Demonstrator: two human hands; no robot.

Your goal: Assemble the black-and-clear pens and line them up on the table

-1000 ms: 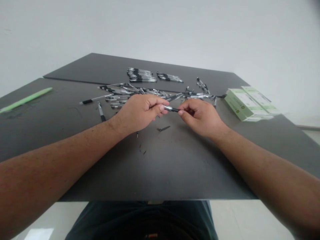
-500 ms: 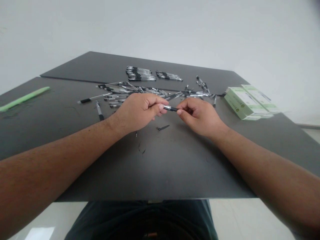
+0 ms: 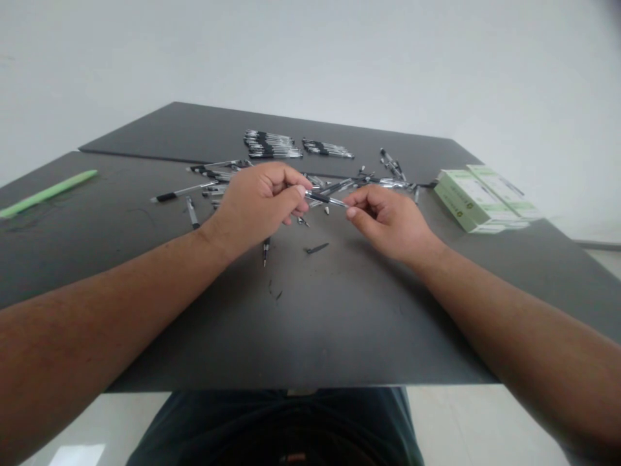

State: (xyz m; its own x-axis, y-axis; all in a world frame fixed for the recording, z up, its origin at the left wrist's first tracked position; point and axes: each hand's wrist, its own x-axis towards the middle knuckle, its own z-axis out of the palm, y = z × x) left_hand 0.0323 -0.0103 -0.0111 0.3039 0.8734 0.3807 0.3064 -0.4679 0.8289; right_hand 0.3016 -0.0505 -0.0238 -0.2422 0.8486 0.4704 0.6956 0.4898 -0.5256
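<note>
A pen [image 3: 321, 197] with a black grip and a clear barrel spans the gap between my hands, lying nearly level above the table. My left hand [image 3: 264, 204] pinches one end between thumb and fingers. At the other end, my right hand [image 3: 388, 223] is closed on the clear part with thumb and forefinger. Below the pen, a small black pen cap [image 3: 317, 248] lies on the tabletop. Another pen with its tip toward me [image 3: 265, 252] is partly covered by my left wrist. Loose pens [image 3: 213, 175] are scattered behind my hands.
Two rows of neatly laid pens [image 3: 272, 144] sit farther back on the dark table [image 3: 339, 336]. Green and white boxes [image 3: 478, 200] stand at the right. A light green stick [image 3: 48, 194] lies at the far left. Small dark scraps [image 3: 278, 295] dot the near surface.
My left hand has moved up and a little left. More of the pen shows between my hands, its black grip now nearer the left hand and clear barrel toward the right.
</note>
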